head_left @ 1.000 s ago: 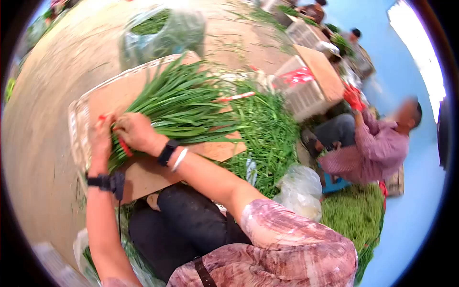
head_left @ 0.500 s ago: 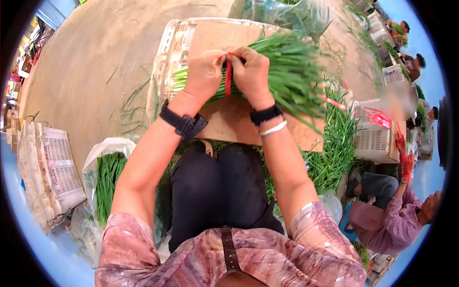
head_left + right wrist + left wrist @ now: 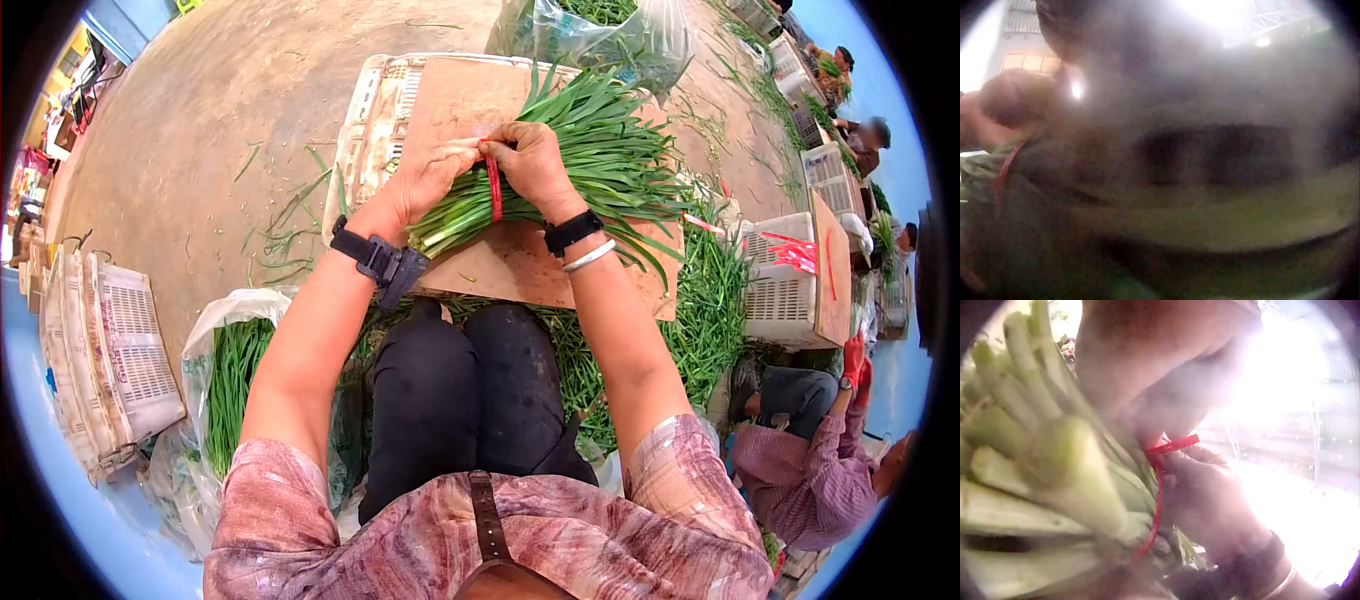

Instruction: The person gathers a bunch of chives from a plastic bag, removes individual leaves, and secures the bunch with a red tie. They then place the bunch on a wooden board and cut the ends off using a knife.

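Observation:
A bundle of long green stalks (image 3: 600, 150) lies on a brown board (image 3: 520, 265), pale cut ends toward the lower left. Round it runs a red band (image 3: 495, 190), also seen in the left wrist view as a red strip (image 3: 1159, 509) with a short end sticking out. The left hand (image 3: 432, 180) pinches the band at the top of the bundle. Beside it the right hand (image 3: 535, 165) pinches the band too, thumb and fingers meeting the left fingertips. In the left wrist view the pale stalk ends (image 3: 1060, 462) fill the left side. The right wrist view is mostly blurred.
Loose greens (image 3: 700, 300) lie right of the board. A plastic bag of greens (image 3: 240, 380) stands at left near stacked white crates (image 3: 125, 340); another bag (image 3: 600, 40) is beyond the board. A person in a checked shirt (image 3: 810, 470) sits at right by a crate (image 3: 780, 290).
The head view has swung so the board sits nearer the middle. Since half a second ago, both hands have moved slightly down and the left fingers have straightened somewhat, while the bundle's pale ends have shifted downward.

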The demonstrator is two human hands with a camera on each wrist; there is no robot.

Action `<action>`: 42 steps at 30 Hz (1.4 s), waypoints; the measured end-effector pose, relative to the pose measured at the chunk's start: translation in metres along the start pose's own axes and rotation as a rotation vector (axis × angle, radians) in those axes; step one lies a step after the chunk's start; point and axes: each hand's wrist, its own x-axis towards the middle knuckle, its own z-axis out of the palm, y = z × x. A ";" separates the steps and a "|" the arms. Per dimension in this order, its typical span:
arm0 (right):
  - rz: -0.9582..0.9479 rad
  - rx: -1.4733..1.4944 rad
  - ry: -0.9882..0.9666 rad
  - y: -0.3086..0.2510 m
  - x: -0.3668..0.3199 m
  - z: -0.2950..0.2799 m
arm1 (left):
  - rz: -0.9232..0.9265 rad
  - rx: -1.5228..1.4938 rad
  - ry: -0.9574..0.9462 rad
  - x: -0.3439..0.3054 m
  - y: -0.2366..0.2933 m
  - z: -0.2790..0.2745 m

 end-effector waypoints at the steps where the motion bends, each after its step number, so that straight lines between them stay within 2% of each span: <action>1: 0.017 0.050 0.011 -0.004 0.000 0.002 | -0.083 -0.048 0.015 0.004 -0.001 0.003; 3: 0.032 0.016 0.024 -0.013 -0.002 -0.002 | -0.252 -0.143 0.043 0.012 -0.007 0.009; 4: 0.038 0.037 0.033 -0.012 -0.002 -0.001 | -0.203 0.010 0.066 0.013 -0.004 0.011; 8: 0.118 0.073 0.003 -0.017 -0.002 -0.004 | -0.135 -0.098 0.155 0.009 0.004 0.025; 11: -0.077 0.131 0.037 -0.011 0.000 -0.003 | -0.115 -0.028 0.230 0.014 -0.002 0.028; 15: -0.081 0.089 0.091 -0.007 -0.001 0.003 | -0.106 0.027 0.327 0.015 -0.001 0.032; 18: -0.156 0.031 0.149 0.002 -0.001 0.008 | -0.098 0.133 0.404 0.018 -0.004 0.035; 24: 0.066 0.243 -0.001 -0.017 -0.007 -0.014 | -0.124 0.187 0.475 0.016 0.004 0.039; 27: -0.409 -0.242 0.029 -0.045 -0.029 -0.034 | -0.115 0.150 0.458 0.018 -0.002 0.033; 29: -0.405 -0.470 -0.064 -0.054 -0.044 -0.028 | -0.120 0.073 0.455 0.017 -0.003 0.033; 31: -0.458 -0.520 0.019 -0.045 -0.052 -0.010 | -0.134 -0.063 0.462 0.019 -0.001 0.035; 34: -0.490 -0.514 0.118 -0.037 -0.048 0.002 | -0.157 -0.063 0.440 0.019 -0.001 0.030; 36: -0.540 -0.518 0.175 -0.028 -0.045 0.006 | -0.150 -0.173 0.416 0.020 -0.003 0.031; 42: -0.601 -0.607 0.188 -0.027 -0.043 0.005 | -0.158 -0.099 0.396 0.021 0.001 0.027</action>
